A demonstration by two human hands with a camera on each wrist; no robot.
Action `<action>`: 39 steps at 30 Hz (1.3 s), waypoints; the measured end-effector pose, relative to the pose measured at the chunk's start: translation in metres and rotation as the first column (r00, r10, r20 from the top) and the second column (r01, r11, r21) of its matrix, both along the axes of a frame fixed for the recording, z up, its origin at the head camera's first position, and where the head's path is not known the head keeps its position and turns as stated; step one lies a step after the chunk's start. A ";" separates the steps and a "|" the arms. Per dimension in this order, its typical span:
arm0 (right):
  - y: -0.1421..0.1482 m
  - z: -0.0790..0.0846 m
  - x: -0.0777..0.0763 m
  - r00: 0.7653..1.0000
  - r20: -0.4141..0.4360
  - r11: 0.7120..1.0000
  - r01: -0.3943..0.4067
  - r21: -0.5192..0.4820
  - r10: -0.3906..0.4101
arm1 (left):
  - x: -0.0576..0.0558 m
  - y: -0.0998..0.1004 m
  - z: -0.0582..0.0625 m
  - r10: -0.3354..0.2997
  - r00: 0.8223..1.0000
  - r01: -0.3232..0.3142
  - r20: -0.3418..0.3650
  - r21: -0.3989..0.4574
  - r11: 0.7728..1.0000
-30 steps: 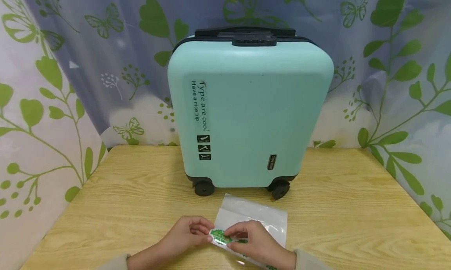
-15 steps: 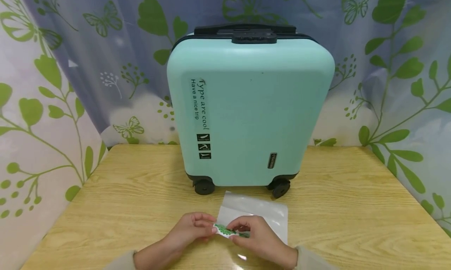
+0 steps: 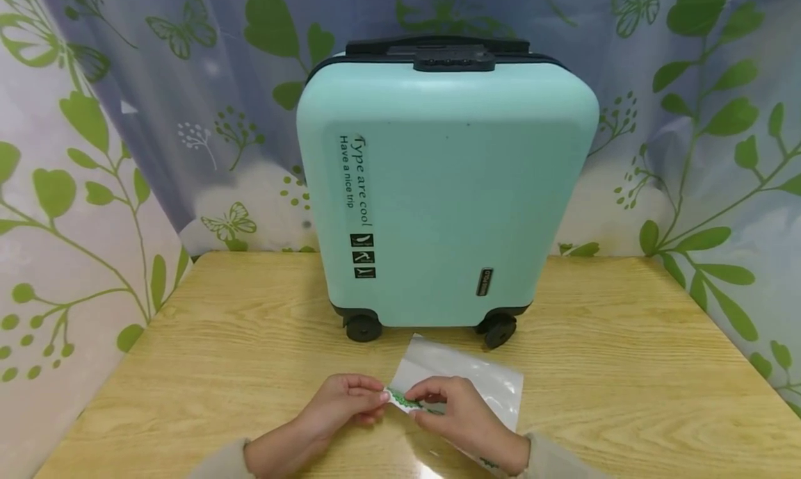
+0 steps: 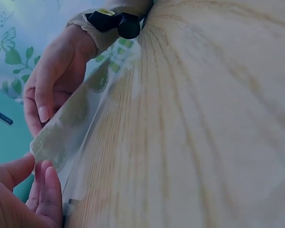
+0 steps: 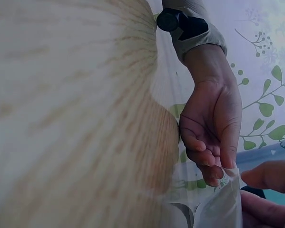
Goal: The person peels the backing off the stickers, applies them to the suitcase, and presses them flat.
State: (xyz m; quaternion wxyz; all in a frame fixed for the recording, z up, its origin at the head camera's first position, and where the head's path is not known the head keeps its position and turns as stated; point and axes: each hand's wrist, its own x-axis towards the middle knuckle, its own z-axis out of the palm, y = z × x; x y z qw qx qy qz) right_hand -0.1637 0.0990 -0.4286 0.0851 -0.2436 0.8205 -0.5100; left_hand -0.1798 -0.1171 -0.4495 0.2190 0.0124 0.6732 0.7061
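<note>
A thin white sticker sheet [image 3: 500, 385] with green printed stickers is raised off the table, tilted, in the head view. At its left corner, my left hand [image 3: 341, 408] pinches it between thumb and fingers. My right hand [image 3: 466, 420] pinches the same edge a little further right, over a green sticker [image 3: 403, 400]. From below, the left wrist view shows green shapes through the sheet [image 4: 73, 121], with the right hand [image 4: 56, 78] beyond. In the right wrist view the left hand [image 5: 213, 123] holds the corner by thumb and fingertips. Whether the sticker is lifting cannot be told.
A mint-green suitcase [image 3: 438, 208] with black wheels stands upright behind the hands on the wooden table [image 3: 238, 333]. A patterned curtain [image 3: 244, 124] hangs behind and along both sides.
Both hands have moved slightly forward, the left also a little right. The gripped edge of the sheet has turned steeper, and its far part has shifted right.
</note>
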 end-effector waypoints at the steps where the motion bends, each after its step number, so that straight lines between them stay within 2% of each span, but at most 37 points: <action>1: 0.000 0.000 0.000 1.000 0.002 1.000 -0.002 0.002 0.002 | 0.000 0.000 0.000 -0.004 1.000 0.004 0.001 0.001 1.000; 9: 0.003 0.002 -0.001 1.000 -0.018 1.000 -0.001 0.004 0.001 | 0.001 0.002 0.003 -0.025 0.999 0.024 0.029 0.039 0.999; 15: 0.005 0.004 -0.001 0.997 -0.076 1.000 0.022 0.005 -0.022 | 0.002 0.002 0.003 -0.056 0.998 0.052 0.039 0.105 0.993; 22: 0.005 0.007 0.001 0.993 -0.108 0.999 0.031 -0.034 -0.035 | 0.002 0.001 0.005 -0.134 0.990 0.123 0.044 0.196 0.973; 29: 0.005 0.009 0.001 0.991 -0.114 0.995 0.063 -0.079 -0.071 | 0.002 0.003 0.008 -0.187 0.982 0.175 0.020 0.264 0.949; 32: 0.004 0.010 0.002 0.990 -0.118 0.993 0.063 -0.100 -0.075 | 0.003 0.004 0.008 -0.199 0.980 0.190 0.006 0.268 0.944; 39: 0.002 0.010 0.004 0.990 -0.107 0.989 0.082 -0.121 -0.095 | 0.003 0.009 0.006 -0.187 0.982 0.184 -0.013 0.248 0.951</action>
